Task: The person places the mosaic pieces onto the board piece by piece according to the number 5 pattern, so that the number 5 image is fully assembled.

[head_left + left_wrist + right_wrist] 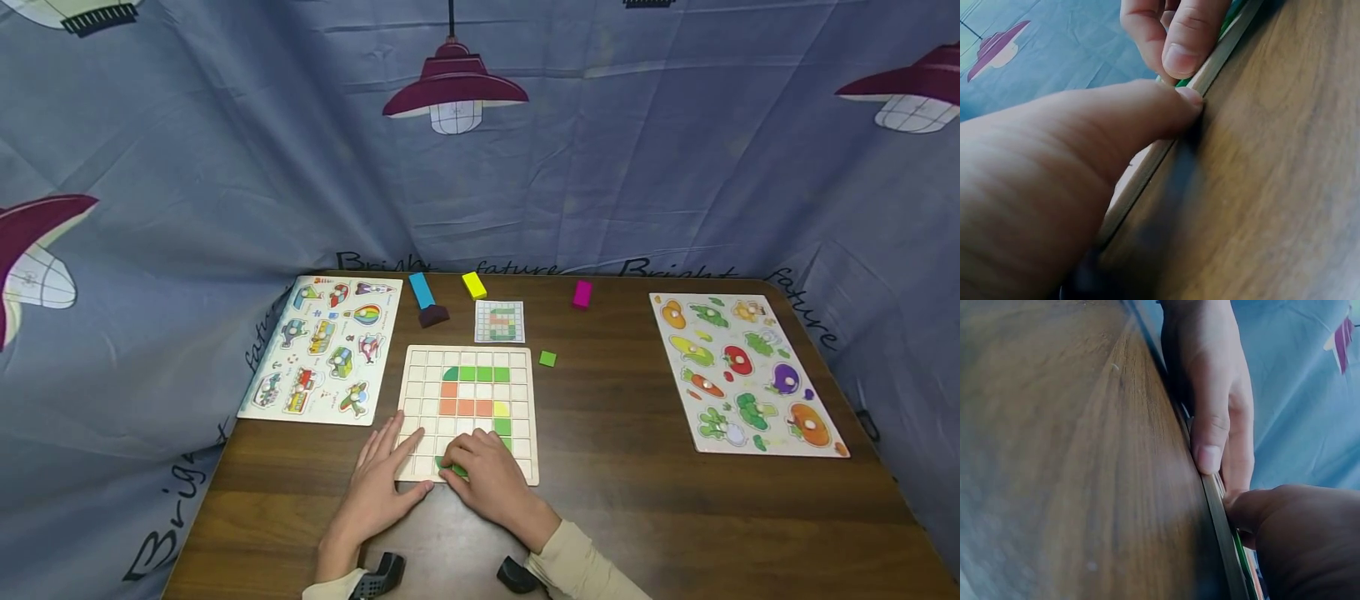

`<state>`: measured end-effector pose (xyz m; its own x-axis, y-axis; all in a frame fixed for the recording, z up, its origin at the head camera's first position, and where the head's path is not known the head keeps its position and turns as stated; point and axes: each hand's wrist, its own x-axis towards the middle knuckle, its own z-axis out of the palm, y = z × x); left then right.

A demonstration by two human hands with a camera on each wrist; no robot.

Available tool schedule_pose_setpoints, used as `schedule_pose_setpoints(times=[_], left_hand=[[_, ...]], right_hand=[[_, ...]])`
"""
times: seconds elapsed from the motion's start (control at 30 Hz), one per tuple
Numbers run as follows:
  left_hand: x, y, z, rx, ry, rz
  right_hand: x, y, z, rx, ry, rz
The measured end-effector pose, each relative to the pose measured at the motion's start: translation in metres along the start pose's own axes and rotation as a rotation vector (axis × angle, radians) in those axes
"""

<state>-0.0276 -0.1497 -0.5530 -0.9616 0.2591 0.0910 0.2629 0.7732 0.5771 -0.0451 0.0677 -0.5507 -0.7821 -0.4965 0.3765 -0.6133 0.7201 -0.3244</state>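
Observation:
A white square grid board [427, 383] lies on the table in front of me, holding colored tiles. In the head view, a green row [483, 374] runs along its upper part, above orange tiles [457, 407], a yellow tile [501, 409] and more green ones [502, 427]. My left hand [378, 487] rests with spread fingers on the board's lower left corner, its thumb [1147, 106] against the near edge. With curled fingers, my right hand [495, 483] pinches a green tile [458, 471] at the board's near edge, partly hidden by thumb and fingertips.
Behind the board lies a small pattern card [499, 337]. Around it are blue [422, 291], dark brown [433, 316], yellow [474, 286], magenta [582, 294] and green [547, 358] pieces. A vehicle picture board [251, 408] lies left, a vegetable picture board [705, 446] right.

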Motion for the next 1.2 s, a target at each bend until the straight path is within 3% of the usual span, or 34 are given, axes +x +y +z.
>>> schedule_pose_setpoints(times=[0.5,0.63,0.73,0.93,1.2], left_hand=[[0.002,0.000,0.000,-0.008,0.004,-0.024],[0.001,0.000,0.001,0.002,0.023,-0.016],[0.000,0.000,0.001,0.003,0.035,-0.007],[-0.002,0.001,0.001,-0.002,0.021,-0.020],[0.001,0.001,0.000,-0.013,0.001,-0.028]], right_hand=[[-0.003,0.004,-0.014,-0.023,0.015,0.003],[-0.005,0.031,-0.029,0.044,0.082,0.081],[-0.005,0.066,-0.040,0.103,0.126,0.201],[-0.011,0.124,-0.052,0.146,0.132,0.429],[-0.009,0.147,-0.050,0.180,0.152,0.479]])
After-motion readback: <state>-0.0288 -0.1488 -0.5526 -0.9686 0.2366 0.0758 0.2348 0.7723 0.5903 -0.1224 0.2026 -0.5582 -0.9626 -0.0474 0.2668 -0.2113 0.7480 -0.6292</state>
